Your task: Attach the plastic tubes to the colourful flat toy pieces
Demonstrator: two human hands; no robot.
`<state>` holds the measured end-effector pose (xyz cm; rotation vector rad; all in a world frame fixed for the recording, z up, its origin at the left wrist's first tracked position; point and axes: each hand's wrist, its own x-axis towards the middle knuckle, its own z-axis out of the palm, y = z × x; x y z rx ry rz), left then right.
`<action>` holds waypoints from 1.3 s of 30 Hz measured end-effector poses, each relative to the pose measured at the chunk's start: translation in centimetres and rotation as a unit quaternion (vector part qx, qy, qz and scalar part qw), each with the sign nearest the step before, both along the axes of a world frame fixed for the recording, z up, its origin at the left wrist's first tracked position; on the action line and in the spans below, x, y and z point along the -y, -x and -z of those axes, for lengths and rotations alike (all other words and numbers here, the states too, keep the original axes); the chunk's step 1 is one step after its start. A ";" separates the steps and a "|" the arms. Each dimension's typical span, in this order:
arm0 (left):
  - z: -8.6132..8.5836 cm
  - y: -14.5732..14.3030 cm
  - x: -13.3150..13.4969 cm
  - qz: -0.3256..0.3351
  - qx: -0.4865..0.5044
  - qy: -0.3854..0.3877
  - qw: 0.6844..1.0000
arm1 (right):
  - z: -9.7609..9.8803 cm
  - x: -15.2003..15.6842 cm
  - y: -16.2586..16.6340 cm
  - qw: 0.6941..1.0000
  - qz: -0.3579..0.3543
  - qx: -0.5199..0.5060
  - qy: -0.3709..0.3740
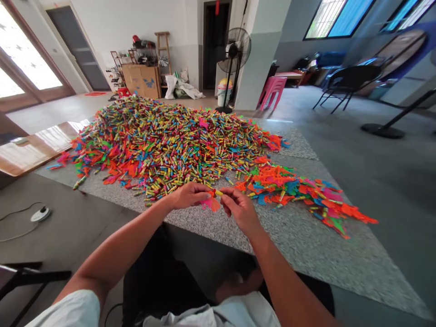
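Observation:
My left hand (190,196) pinches several flat plastic pieces (213,204), orange and pink, over the near edge of the speckled table. Closed on a small yellow tube (218,193), my right hand (238,206) meets the left one, and the tube's end touches the orange piece. Just beyond both hands rises a big heap of small coloured tubes (184,141), mostly yellow, red and blue. To the right of my right hand lies a smaller pile of flat orange, green, blue and pink plastic pieces (293,186), some with tubes on them.
The speckled grey tabletop (306,254) reaches far to the right. A glossy wooden board (37,145) stands at the left. Further back are a standing fan (235,50), pink stools (274,91), a cardboard box (141,81) and a black chair (354,77). A white power socket (40,214) lies on the floor.

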<state>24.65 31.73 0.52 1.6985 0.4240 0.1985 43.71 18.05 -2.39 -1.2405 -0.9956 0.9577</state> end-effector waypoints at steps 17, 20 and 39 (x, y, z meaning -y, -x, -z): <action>-0.9 0.1 -0.4 0.025 -0.066 -0.029 0.997 | 0.4 1.5 -0.2 0.997 0.007 0.074 -0.032; -0.8 -0.1 -0.4 0.031 -0.066 -0.030 0.997 | 0.0 1.4 -0.1 0.994 0.054 0.084 -0.046; -0.8 0.1 -0.4 0.032 -0.081 -0.049 0.995 | 1.4 1.8 0.3 0.986 0.042 0.140 -0.078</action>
